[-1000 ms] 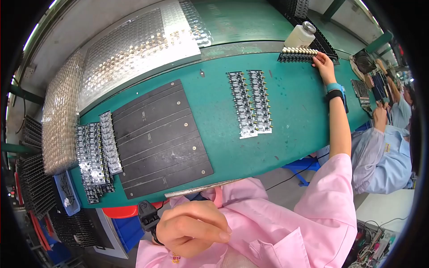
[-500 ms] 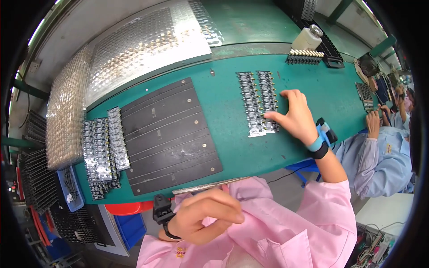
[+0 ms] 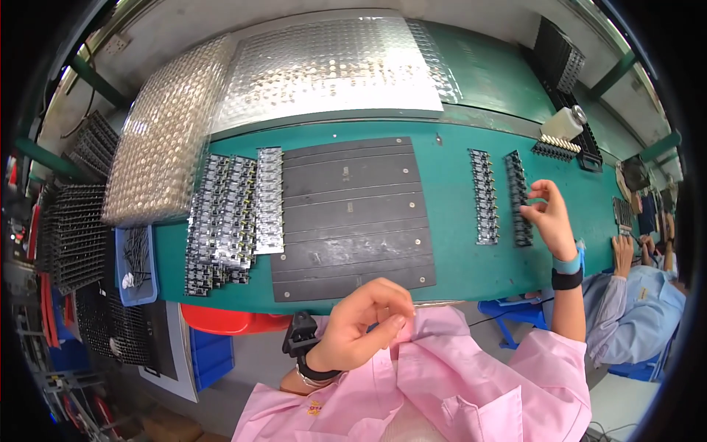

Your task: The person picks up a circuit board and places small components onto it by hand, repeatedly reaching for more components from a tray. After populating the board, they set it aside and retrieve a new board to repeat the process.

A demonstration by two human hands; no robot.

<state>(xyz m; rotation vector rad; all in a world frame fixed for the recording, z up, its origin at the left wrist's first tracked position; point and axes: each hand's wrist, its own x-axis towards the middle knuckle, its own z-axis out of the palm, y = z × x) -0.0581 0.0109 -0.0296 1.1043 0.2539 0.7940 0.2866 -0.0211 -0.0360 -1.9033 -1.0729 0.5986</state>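
On the green bench mat, my right hand (image 3: 551, 217) pinches the right edge of a strip of small circuit boards (image 3: 518, 195), which looks tipped up on its side. A second circuit board strip (image 3: 484, 195) lies flat to its left, a gap between them. My left hand (image 3: 368, 324) hovers in front of my chest near the bench's front edge, fingers curled toward the thumb and nothing visible in them. Left of centre lies a black grooved plate (image 3: 353, 214) with metal studs. Against its left side is a stack of circuit board strips (image 3: 228, 214), overlapping one another.
Bubble-wrapped sheets (image 3: 324, 74) stand along the back. A blue bin (image 3: 138, 295) sits at the left end, with black racks (image 3: 77, 228) beyond. At the back right are a white bottle (image 3: 563, 124) and a row of pale-topped parts (image 3: 556, 149). A co-worker (image 3: 637, 313) sits at right.
The right strip has moved away from its neighbour and turned up on its side in my right hand. My left hand's fingers have turned. The view has swung, shifting the bench rightward.
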